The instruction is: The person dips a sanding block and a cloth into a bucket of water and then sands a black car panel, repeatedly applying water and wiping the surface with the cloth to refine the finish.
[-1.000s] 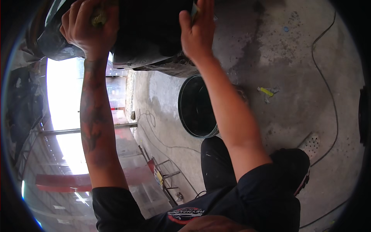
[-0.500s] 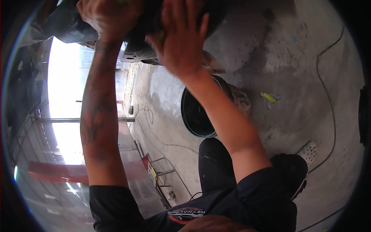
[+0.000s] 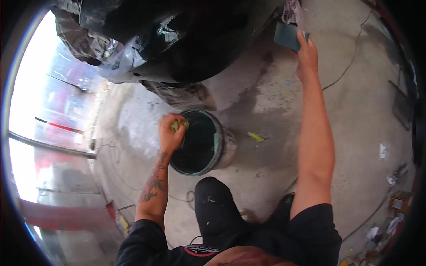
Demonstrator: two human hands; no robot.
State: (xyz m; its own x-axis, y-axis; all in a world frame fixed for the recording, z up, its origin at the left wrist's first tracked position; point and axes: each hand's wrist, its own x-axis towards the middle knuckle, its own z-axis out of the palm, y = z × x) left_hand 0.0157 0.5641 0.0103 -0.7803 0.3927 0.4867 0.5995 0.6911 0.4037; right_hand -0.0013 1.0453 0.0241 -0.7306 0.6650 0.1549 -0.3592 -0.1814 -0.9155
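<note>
My left hand [image 3: 169,137] is closed round a crumpled yellow-green sponge [image 3: 179,125] at the left rim of a dark bucket [image 3: 218,160]. The bucket's inside is dark green, and a light green strip shows on its right inner wall. Out at the upper right, my right hand [image 3: 307,58] grips a flat, dark teal square sheet [image 3: 286,37] between thumb and fingers. Beyond the bucket curves a glossy black car bumper [image 3: 195,55], with crumpled plastic film [image 3: 117,62] along its left side. The right hand is near the bumper's right end, beside some crumpled masking material [image 3: 292,12].
A stained concrete floor [image 3: 270,164] spreads around my legs. On it lie a yellow scrap [image 3: 256,137] and a dark cable [image 3: 348,71]. Small boxes [image 3: 399,201] and litter are at the lower right. A translucent wall with a red band [image 3: 66,216] stands at the left.
Both hands have left the bumper area at the top. My left hand has come down to the bucket with the sponge; my right has swung far right, now showing the teal sheet. My view has shifted.
</note>
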